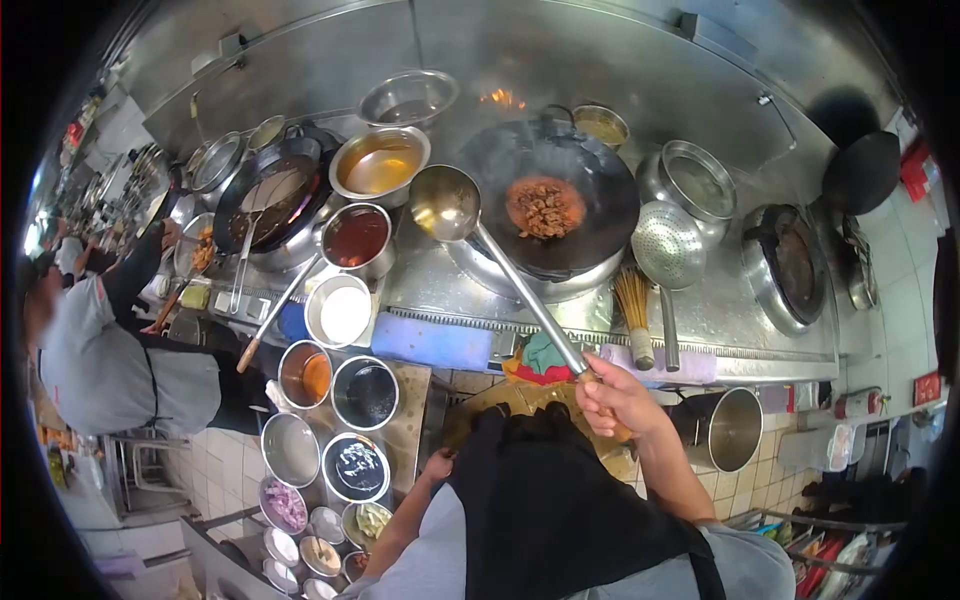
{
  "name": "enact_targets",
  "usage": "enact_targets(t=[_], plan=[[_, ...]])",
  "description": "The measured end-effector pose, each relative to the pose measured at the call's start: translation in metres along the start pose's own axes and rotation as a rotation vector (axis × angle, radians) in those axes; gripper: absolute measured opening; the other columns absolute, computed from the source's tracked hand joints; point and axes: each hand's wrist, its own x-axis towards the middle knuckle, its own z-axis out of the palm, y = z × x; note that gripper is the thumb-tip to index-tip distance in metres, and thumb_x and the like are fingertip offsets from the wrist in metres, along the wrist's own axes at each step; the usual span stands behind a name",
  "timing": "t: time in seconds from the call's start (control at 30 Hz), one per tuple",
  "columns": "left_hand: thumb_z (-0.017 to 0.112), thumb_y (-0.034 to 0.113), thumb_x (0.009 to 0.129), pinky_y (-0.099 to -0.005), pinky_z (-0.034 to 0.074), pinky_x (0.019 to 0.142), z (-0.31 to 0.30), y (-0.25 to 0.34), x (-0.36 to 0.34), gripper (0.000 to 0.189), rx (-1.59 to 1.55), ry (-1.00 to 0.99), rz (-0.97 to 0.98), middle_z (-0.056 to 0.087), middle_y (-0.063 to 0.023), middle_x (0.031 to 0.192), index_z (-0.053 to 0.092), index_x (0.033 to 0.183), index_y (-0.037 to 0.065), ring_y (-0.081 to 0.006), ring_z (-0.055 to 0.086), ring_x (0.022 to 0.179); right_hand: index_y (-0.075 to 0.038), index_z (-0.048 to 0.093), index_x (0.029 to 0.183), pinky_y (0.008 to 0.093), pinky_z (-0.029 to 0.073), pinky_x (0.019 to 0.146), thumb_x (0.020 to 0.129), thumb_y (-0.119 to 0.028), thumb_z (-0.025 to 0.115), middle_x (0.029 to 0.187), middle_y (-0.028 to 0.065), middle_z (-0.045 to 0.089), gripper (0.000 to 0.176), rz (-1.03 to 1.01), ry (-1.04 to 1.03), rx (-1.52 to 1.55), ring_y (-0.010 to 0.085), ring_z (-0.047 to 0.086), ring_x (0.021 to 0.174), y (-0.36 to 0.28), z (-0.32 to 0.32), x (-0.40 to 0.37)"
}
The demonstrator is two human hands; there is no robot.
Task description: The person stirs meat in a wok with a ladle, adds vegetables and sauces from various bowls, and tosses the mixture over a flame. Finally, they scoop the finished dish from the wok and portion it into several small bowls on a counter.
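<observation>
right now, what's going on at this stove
The person's right hand grips a long-handled ladle, its bowl at the wok's left edge in this view. Browned pieces sit in reddish sauce in the steaming wok. The left hand is low beside the counter; whether it holds anything is unclear. A perforated skimmer lies to the wok's right, and a co-worker stands off to the left.

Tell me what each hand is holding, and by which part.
The right hand holds the ladle by the far end of its long handle, away from the bowl. Whether the left hand holds anything cannot be told.
</observation>
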Motion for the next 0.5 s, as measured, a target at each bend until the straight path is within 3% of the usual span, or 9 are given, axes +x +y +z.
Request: enact_targets(t=[0.03,0.1,0.13,0.17,0.23,0.37,0.43,0.5], plan=[[0.053,0.026,0.084,-0.0365,0.048,0.068,-0.003,0.004,-0.002,0.029,-0.003,0.014,-0.009,0.065,-0.0155,0.087,0.060,0.099,0.003,-0.0262,0.063,0.077,-0.016,0.020,0.141,0.0234,0.036,0.039,0.091,-0.007,0.044,0.070,0.0017,0.043,0.057,0.006,-0.015,-0.002,0.0089,0.040,0.045,0.010,-0.002,0.005],[0.051,0.016,0.087,-0.0302,0.046,0.060,-0.010,0.028,0.003,0.019,-0.239,-0.076,-0.089,0.064,-0.0090,0.080,0.060,0.099,0.005,-0.0170,0.059,0.067,-0.011,0.019,0.141,0.0230,0.036,0.041,0.091,-0.005,0.043,0.073,0.0020,0.042,0.056,-0.125,0.208,-0.899,0.0083,0.040,0.046,0.029,-0.003,0.024],[0.052,0.013,0.088,-0.0245,0.043,0.057,-0.024,0.060,-0.007,0.014,-0.370,-0.022,-0.180,0.061,-0.0026,0.076,0.060,0.096,0.006,-0.0088,0.053,0.065,-0.010,0.020,0.140,0.0229,0.037,0.041,0.091,-0.004,0.044,0.072,0.0022,0.041,0.055,-0.025,0.172,-0.591,0.0089,0.041,0.046,0.020,0.016,0.020],[0.052,0.013,0.088,-0.0245,0.043,0.057,-0.033,0.073,-0.002,0.014,-0.370,-0.013,-0.176,0.061,-0.0026,0.076,0.060,0.096,0.006,-0.0088,0.053,0.065,-0.010,0.020,0.140,0.0229,0.037,0.041,0.091,-0.004,0.044,0.072,0.0022,0.041,0.055,-0.031,0.165,-0.594,0.0089,0.041,0.046,0.019,0.012,0.020],[0.053,0.015,0.088,-0.0240,0.042,0.059,-0.051,0.097,0.008,0.012,-0.672,0.317,0.098,0.059,-0.0010,0.075,0.059,0.090,0.005,-0.0088,0.052,0.066,-0.008,0.020,0.140,0.0228,0.037,0.042,0.091,-0.005,0.043,0.072,0.0028,0.042,0.054,-0.066,0.056,-0.504,0.0088,0.040,0.046,0.020,-0.003,0.016],[0.054,0.015,0.088,-0.0205,0.038,0.062,-0.142,0.177,0.014,0.012,-0.631,0.618,0.312,0.052,0.0016,0.072,0.057,0.086,0.004,-0.0063,0.046,0.067,-0.009,0.021,0.139,0.0222,0.037,0.041,0.092,-0.006,0.045,0.072,0.0036,0.041,0.053,-0.049,0.030,-0.402,0.0088,0.039,0.045,0.002,-0.006,-0.007],[0.053,0.013,0.089,-0.0202,0.036,0.059,-0.170,0.198,0.020,0.010,-0.799,0.603,0.328,0.049,0.0035,0.070,0.057,0.087,0.004,-0.0053,0.043,0.065,-0.010,0.020,0.139,0.0220,0.036,0.041,0.092,-0.007,0.045,0.073,0.0039,0.042,0.054,-0.076,0.017,-0.358,0.0088,0.038,0.045,-0.018,-0.005,-0.021],[0.053,0.013,0.089,-0.0201,0.035,0.059,-0.181,0.222,0.014,0.010,-0.774,0.599,0.353,0.048,0.0039,0.070,0.057,0.087,0.004,-0.0049,0.042,0.065,-0.011,0.020,0.139,0.0218,0.036,0.041,0.092,-0.009,0.046,0.073,0.0041,0.042,0.054,-0.107,0.000,-0.294,0.0088,0.038,0.045,-0.031,-0.013,-0.026]])
